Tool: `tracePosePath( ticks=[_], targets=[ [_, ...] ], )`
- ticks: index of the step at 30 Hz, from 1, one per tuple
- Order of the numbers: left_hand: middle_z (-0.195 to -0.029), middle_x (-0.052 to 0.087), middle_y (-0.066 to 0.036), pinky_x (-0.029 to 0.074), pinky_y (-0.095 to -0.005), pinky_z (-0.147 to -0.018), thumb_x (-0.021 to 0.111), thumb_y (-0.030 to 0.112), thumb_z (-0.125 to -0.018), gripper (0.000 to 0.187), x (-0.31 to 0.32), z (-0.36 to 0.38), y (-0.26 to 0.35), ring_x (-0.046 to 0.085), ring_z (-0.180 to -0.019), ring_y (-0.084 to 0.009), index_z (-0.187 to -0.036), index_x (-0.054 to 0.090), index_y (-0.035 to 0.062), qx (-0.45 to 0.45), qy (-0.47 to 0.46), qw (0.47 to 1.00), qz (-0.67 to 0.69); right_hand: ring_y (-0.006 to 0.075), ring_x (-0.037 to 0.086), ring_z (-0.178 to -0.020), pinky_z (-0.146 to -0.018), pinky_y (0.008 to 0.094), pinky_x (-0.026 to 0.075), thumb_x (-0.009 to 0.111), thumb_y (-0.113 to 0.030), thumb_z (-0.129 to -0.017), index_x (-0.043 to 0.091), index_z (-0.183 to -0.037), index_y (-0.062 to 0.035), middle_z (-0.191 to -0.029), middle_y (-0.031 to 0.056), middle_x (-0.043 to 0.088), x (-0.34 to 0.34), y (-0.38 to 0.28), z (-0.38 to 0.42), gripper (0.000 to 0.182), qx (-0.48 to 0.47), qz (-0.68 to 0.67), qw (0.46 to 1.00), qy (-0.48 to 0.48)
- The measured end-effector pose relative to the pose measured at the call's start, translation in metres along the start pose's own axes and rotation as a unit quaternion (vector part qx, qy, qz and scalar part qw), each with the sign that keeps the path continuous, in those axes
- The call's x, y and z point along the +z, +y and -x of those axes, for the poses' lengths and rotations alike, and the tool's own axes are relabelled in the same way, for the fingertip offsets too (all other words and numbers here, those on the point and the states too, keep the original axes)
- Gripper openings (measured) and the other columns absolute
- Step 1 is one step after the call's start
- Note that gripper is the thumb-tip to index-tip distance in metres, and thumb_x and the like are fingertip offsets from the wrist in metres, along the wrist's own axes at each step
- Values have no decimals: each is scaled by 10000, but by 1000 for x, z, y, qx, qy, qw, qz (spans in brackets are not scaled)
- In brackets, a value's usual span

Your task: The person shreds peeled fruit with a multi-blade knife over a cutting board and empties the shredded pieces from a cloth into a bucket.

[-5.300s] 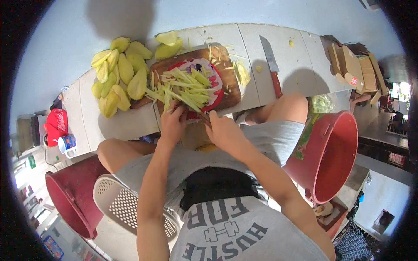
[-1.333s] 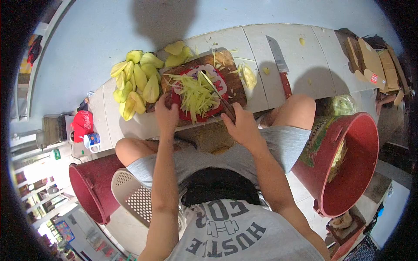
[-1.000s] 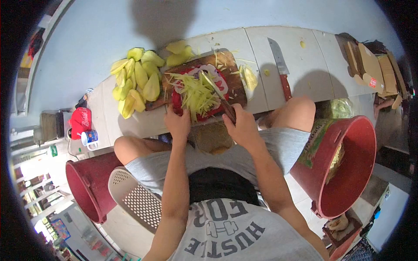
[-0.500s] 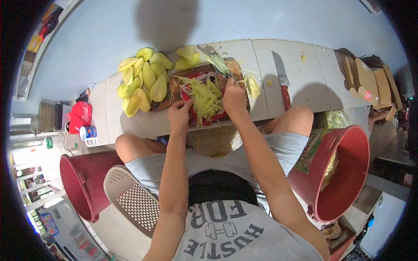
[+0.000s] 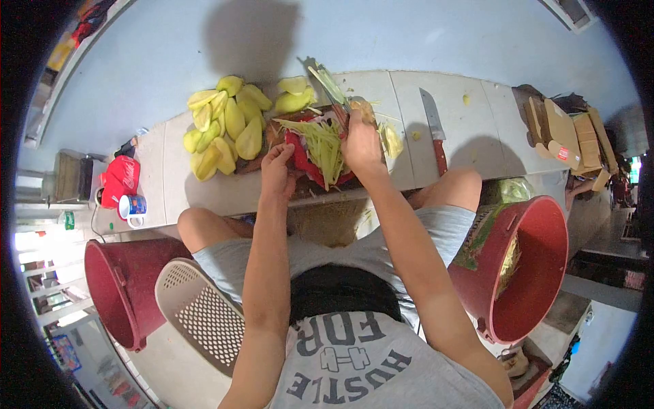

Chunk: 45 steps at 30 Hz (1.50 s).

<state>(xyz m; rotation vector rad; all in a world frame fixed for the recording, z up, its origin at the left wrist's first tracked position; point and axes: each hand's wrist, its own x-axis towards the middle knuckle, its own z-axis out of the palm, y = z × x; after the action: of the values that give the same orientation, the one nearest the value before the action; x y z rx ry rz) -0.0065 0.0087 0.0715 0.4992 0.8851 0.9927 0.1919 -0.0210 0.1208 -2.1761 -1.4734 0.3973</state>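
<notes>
My left hand [image 5: 278, 167] is closed, its thumb and fingers pinching the edge of a red plastic bag [image 5: 297, 153]. A heap of pale green shredded strips [image 5: 325, 146] lies on the bag, over a wooden cutting board [image 5: 253, 165]. My right hand [image 5: 364, 143] is closed beside the heap, around what looks like a knife handle, mostly hidden. From that hand a knife blade [image 5: 339, 97] points up and left, with more strips along it. Peeled yellow-green fruit pieces [image 5: 235, 119], perhaps mango, are piled left of the board.
A large red-handled knife [image 5: 433, 119] lies on the tiled counter [image 5: 402, 88] to the right. Cardboard boxes [image 5: 558, 129] stand at the far right. Red buckets [image 5: 129, 293] flank my legs, the right one holding shreds. A mug [image 5: 133, 208] sits at the left end.
My right hand has shifted slightly up and left, and the blade with strips now angles up and left. My left hand stays at the bag, slightly higher. The view has shifted a little.
</notes>
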Motion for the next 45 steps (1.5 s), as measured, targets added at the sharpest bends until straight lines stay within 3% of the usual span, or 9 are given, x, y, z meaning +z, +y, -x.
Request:
tracePosePath(
  ticks=[5, 15, 21, 25, 31, 35, 37, 41, 45],
  targets=[
    [-925, 666, -53, 598, -424, -698, 608, 111, -982, 67, 14, 5, 1, 673, -810, -186, -964, 573, 57, 21, -15, 1000, 14, 503, 642, -895, -791, 552, 526, 672, 20, -768, 473, -1083, 33, -942, 320, 650, -17, 0, 0, 373, 5, -15, 1000, 3],
    [-931, 684, -69, 620, -432, -751, 642, 91, -958, 79, 132, 56, 14, 706, -821, -198, -986, 625, 19, 32, -162, 986, 38, 481, 662, -814, -714, 543, 519, 627, -12, -817, 543, -1023, 9, -802, 290, 655, -133, 38, 31, 222, -54, -30, 975, 213],
    [-1018, 703, -82, 563, -469, -859, 662, 61, -928, 107, 254, 106, -34, 689, -948, -221, -1031, 661, 32, -53, -305, 948, 72, 421, 683, -769, -668, 495, 529, 696, -114, -833, 587, -1006, -14, -782, 234, 667, -276, 81, 127, 228, 87, 73, 930, 349],
    [-944, 680, -79, 580, -387, -786, 679, 50, -909, 88, 339, 163, -75, 672, -866, -198, -989, 654, 23, -158, -420, 893, 46, 295, 657, -664, -665, 396, 522, 733, -111, -792, 611, -1066, -10, -741, 154, 646, -346, 128, 205, 317, 173, 124, 886, 412],
    [-822, 632, -26, 491, -281, -631, 685, 81, -905, 51, 376, 194, -204, 585, -720, -114, -911, 647, 47, -162, -457, 846, -222, 287, 676, -726, -727, 391, 522, 750, -112, -763, 628, -1110, -7, -796, 167, 668, -369, 191, 288, 383, 280, 177, 858, 393],
    [-743, 573, 4, 431, -267, -572, 666, 100, -916, 104, 361, 194, -231, 541, -685, -102, -832, 625, 55, -26, -478, 776, -410, 289, 689, -751, -744, 388, 527, 769, -130, -754, 641, -1135, -11, -826, 166, 694, -354, 205, 312, 420, 336, 142, 854, 372],
    [-775, 592, -4, 457, -284, -580, 658, 103, -923, 81, 363, 190, -214, 557, -694, -110, -865, 626, 56, -24, -524, 784, -332, 285, 691, -757, -748, 388, 528, 773, -134, -753, 643, -1134, -11, -832, 159, 701, -348, 207, 316, 422, 338, 141, 855, 368],
    [-882, 655, -22, 578, -363, -703, 649, 91, -935, 57, 364, 175, -160, 659, -818, -160, -979, 633, 60, -259, -498, 820, -114, 265, 689, -754, -743, 390, 524, 778, -134, -754, 647, -1121, -11, -821, 127, 705, -340, 192, 307, 409, 306, 128, 860, 387],
    [-949, 695, -35, 591, -386, -787, 662, 98, -929, 63, 350, 157, -88, 683, -902, -188, -981, 681, 69, -244, -509, 825, 37, 230, 681, -740, -725, 369, 520, 778, -128, -760, 650, -1108, -15, -798, 115, 693, -334, 169, 296, 388, 280, 120, 872, 383]
  ],
)
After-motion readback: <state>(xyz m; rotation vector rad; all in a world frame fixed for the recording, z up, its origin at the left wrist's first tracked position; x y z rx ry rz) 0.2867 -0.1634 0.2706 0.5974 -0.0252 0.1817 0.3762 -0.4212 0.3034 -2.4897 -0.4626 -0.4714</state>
